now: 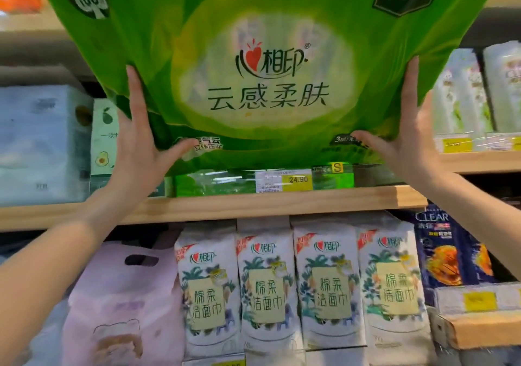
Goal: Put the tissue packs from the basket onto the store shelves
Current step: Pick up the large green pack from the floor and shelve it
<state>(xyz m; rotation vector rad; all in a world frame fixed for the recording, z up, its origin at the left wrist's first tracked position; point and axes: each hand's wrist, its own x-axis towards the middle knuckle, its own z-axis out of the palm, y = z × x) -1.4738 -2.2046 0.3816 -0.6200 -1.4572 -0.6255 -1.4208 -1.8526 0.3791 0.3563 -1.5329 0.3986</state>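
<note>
Left hand (135,140) and right hand (403,145), fingers straight, cradle green tissue pack (267,78) mid-frame; best pushed level onto wooden shelf (352,199).

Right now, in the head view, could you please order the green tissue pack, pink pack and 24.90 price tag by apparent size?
1. green tissue pack, though nearest the camera
2. pink pack
3. 24.90 price tag

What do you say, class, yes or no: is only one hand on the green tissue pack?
No, the left hand and the right hand both press flat against opposite sides of the green tissue pack.
</note>
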